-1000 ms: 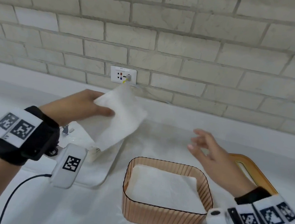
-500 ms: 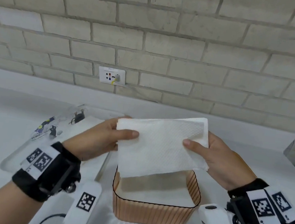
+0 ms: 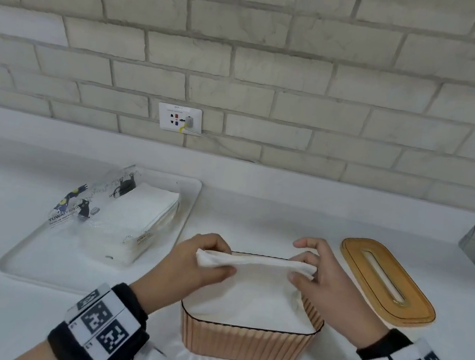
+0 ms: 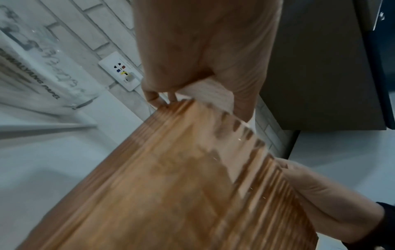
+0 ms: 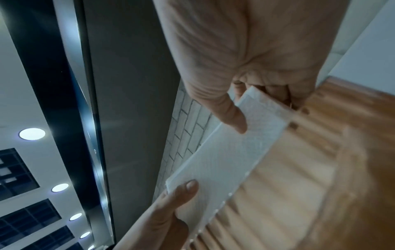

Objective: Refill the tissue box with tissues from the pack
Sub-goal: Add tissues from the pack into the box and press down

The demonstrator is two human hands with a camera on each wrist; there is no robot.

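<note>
Step in hand: we judge that we are lowering a tissue [image 3: 255,262] into the tissue box [image 3: 246,346], which already holds white tissues.
Left hand [image 3: 191,262]: thumb and fingers pinch the left end of the tissue.
Right hand [image 3: 328,281]: thumb and curled fingers pinch the right end, so the tissue hangs stretched between our hands just above the box's far rim.
Doing it well: we should keep the tissue taut and level, centre it over the opening, lay it flat on the stack, and let go with both hands together so that no corner folds over the ribbed wall.
Pack [image 3: 115,217]: it lies opened on a white tray [image 3: 35,261], left of the box, with more tissues inside.
Lid [image 3: 386,281]: it lies off the box, to its right, slot upward; we judge it goes on last.
Surface: a white counter [image 3: 271,212] carries tray, box and lid.
Room: a pale brick wall [image 3: 277,63] with a socket [image 3: 179,118] stands behind; the right wrist view shows round ceiling lights.
</note>
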